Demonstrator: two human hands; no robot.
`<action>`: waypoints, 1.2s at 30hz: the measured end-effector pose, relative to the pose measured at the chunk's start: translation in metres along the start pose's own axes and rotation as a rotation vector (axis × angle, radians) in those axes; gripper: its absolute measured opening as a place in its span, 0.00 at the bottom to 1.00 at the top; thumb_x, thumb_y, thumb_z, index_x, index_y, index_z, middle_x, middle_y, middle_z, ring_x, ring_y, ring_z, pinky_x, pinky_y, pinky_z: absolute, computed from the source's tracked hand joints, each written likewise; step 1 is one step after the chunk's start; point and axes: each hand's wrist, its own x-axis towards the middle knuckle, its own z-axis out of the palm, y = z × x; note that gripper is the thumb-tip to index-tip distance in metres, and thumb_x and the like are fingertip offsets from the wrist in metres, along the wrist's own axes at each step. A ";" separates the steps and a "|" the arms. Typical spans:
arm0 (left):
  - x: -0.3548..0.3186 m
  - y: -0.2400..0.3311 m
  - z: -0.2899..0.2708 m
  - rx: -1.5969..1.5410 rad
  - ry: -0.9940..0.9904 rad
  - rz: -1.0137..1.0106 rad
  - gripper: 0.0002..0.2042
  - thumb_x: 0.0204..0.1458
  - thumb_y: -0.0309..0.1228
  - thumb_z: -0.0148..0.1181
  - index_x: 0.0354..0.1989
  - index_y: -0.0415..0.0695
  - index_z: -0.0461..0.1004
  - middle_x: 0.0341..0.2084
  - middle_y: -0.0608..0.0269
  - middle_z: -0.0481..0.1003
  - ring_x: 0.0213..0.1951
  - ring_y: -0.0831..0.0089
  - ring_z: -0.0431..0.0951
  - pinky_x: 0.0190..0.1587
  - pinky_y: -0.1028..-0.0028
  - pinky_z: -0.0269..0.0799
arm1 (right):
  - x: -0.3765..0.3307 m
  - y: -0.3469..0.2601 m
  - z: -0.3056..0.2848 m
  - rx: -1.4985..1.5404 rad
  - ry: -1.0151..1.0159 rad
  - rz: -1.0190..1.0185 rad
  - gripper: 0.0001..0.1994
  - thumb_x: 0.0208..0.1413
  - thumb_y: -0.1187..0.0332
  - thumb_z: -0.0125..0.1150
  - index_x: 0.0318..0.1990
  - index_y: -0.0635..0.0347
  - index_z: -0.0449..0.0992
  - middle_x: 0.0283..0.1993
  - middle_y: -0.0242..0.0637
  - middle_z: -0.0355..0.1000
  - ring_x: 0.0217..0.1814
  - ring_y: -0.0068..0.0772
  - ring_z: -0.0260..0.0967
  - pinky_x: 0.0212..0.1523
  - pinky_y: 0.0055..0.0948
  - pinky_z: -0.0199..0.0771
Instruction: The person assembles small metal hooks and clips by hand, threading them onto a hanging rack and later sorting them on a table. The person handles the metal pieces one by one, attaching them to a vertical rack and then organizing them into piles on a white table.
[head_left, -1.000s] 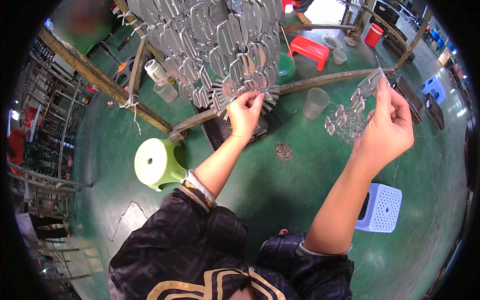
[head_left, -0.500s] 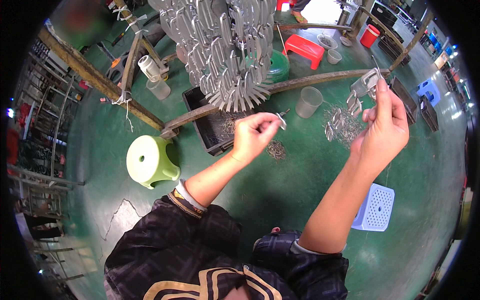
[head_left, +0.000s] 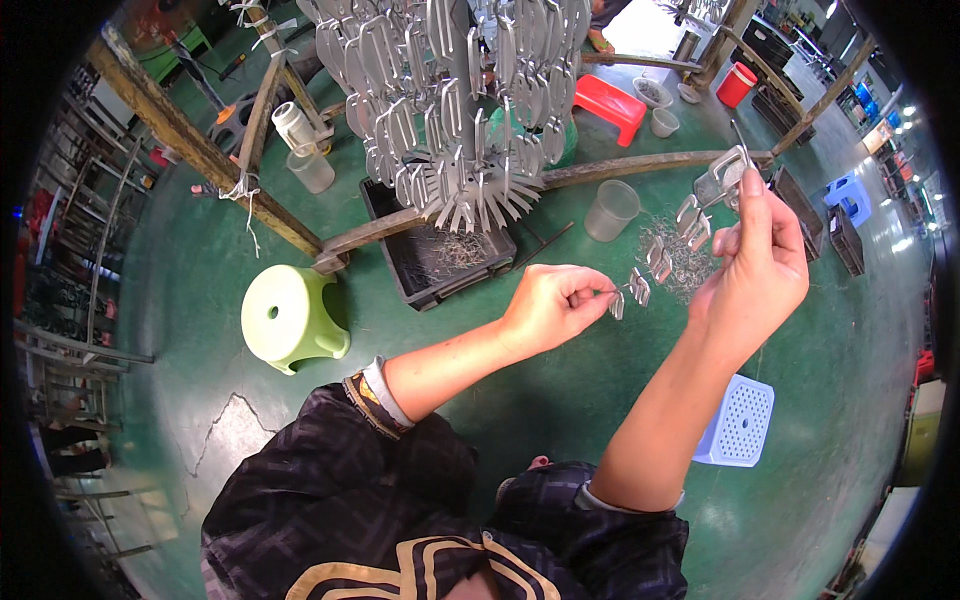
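My right hand (head_left: 752,250) is raised at the right, its thumb and fingers pinching the upper end of a string of silver metal frames (head_left: 659,259). These loop-shaped pieces slant down in a row toward my left hand (head_left: 553,310). At the row's lower end, the fingertips of that hand are closed on a small metal piece (head_left: 617,304). Ahead of me hangs a dense cluster of similar silver metal loops (head_left: 455,115) around an upright pole, with a ring of flat prongs (head_left: 470,195) at its bottom.
Under the cluster lies a black tray (head_left: 425,290) with thin wire bits. A wooden beam (head_left: 640,168) crosses behind. Around stand a green stool (head_left: 275,315), a blue stool (head_left: 742,422), a red stool (head_left: 612,103) and a clear plastic cup (head_left: 612,210). Wire bits (head_left: 685,265) lie scattered on the floor.
My left hand has moved right and down, to the lower end of the string. The string now stretches out between my hands, and my right hand has shifted slightly left.
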 end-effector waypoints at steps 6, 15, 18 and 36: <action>0.003 0.005 0.000 -0.002 0.020 0.020 0.05 0.44 0.22 0.66 0.29 0.39 0.78 0.15 0.65 0.73 0.17 0.85 0.69 0.20 0.81 0.65 | -0.004 0.001 0.006 0.057 -0.002 -0.024 0.06 0.47 0.74 0.68 0.29 0.67 0.77 0.23 0.30 0.72 0.16 0.09 0.53 0.17 0.12 0.48; 0.012 -0.011 0.003 0.083 0.151 0.007 0.04 0.43 0.26 0.64 0.27 0.41 0.77 0.16 0.62 0.74 0.16 0.74 0.74 0.21 0.75 0.68 | -0.007 0.003 0.009 0.047 -0.024 -0.012 0.06 0.48 0.74 0.68 0.29 0.67 0.77 0.23 0.30 0.72 0.17 0.09 0.53 0.17 0.12 0.47; 0.013 -0.011 0.000 0.083 0.163 0.020 0.05 0.43 0.24 0.65 0.29 0.39 0.77 0.17 0.62 0.74 0.17 0.79 0.72 0.21 0.78 0.67 | -0.009 0.003 0.011 0.028 -0.022 -0.031 0.06 0.48 0.74 0.68 0.29 0.67 0.77 0.22 0.30 0.71 0.16 0.10 0.52 0.18 0.13 0.46; 0.010 -0.016 0.000 0.195 0.168 0.102 0.05 0.42 0.24 0.66 0.29 0.41 0.78 0.16 0.62 0.74 0.16 0.76 0.73 0.20 0.76 0.68 | -0.017 0.006 0.023 -0.017 -0.009 -0.062 0.06 0.48 0.74 0.67 0.28 0.67 0.76 0.20 0.27 0.68 0.16 0.09 0.51 0.18 0.14 0.44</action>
